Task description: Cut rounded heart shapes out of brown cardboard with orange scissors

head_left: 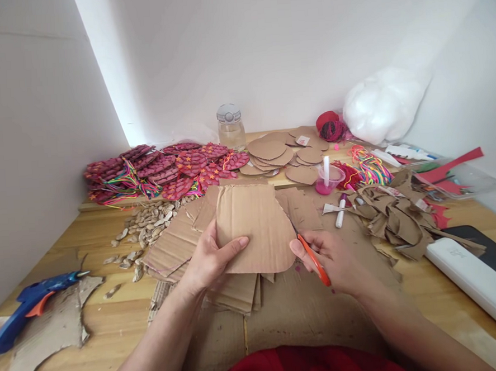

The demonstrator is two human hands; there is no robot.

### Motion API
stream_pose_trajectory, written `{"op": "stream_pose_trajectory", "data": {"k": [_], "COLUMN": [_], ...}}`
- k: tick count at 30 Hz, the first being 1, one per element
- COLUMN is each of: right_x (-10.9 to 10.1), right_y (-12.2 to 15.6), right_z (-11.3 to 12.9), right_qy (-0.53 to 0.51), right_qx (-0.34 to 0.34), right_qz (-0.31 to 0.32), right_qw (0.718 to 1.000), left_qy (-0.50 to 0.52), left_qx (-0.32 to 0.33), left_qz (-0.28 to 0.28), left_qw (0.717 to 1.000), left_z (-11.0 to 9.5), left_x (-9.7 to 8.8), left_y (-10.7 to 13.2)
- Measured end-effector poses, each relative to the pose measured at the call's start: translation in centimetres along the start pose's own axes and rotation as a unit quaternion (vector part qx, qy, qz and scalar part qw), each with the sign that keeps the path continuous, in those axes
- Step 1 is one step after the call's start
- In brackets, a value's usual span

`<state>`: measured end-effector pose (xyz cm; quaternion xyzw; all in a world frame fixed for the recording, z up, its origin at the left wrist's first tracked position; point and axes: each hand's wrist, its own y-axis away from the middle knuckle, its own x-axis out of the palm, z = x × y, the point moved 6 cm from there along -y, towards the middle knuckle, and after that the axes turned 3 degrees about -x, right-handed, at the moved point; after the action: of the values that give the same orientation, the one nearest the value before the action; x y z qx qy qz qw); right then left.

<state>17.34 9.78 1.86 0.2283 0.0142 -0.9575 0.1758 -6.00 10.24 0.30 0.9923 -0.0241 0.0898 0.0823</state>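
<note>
A piece of brown cardboard (252, 224), with a curved lower right edge, is held up in front of me. My left hand (212, 255) grips its left side, thumb across the front and the other fingers hidden behind. My right hand (330, 259) is closed around orange-handled scissors (314, 258), whose blades meet the right edge of the cardboard and are mostly hidden by it. Below and behind lie more cardboard pieces (233, 291) on a large cardboard sheet (298, 322).
Cardboard discs (269, 149), pink decorated rounds (188, 164) and a glass jar (231, 133) stand at the back. Peanut shells (147, 231) and a blue glue gun (40, 293) lie left. Cardboard scraps (395, 215), a pink cup (329, 179) and a white case (472, 283) are right.
</note>
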Motion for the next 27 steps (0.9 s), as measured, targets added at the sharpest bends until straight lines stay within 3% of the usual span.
{"op": "stream_pose_trajectory", "data": {"k": [14,20,27], "right_x": [0.88,0.69,0.58], "right_y": [-0.07,-0.21,0.03], "right_z": [-0.51,-0.4,-0.49], "right_qy": [-0.128,-0.104,-0.095], "right_qx": [0.061,0.0,-0.004], "right_qz": [0.032,0.054,0.075], "right_qw": [0.989,0.993,0.993], "left_qy": [-0.002,0.018,0.028], "left_qx": [-0.005,-0.005,-0.01], "left_qz": [-0.003,-0.005,0.002], "left_qw": [1.0,1.0,1.0], "left_z": [0.23,0.28,0.23], "left_x": [-0.48,-0.52,-0.44], "left_y": [-0.19,-0.27,-0.24]}}
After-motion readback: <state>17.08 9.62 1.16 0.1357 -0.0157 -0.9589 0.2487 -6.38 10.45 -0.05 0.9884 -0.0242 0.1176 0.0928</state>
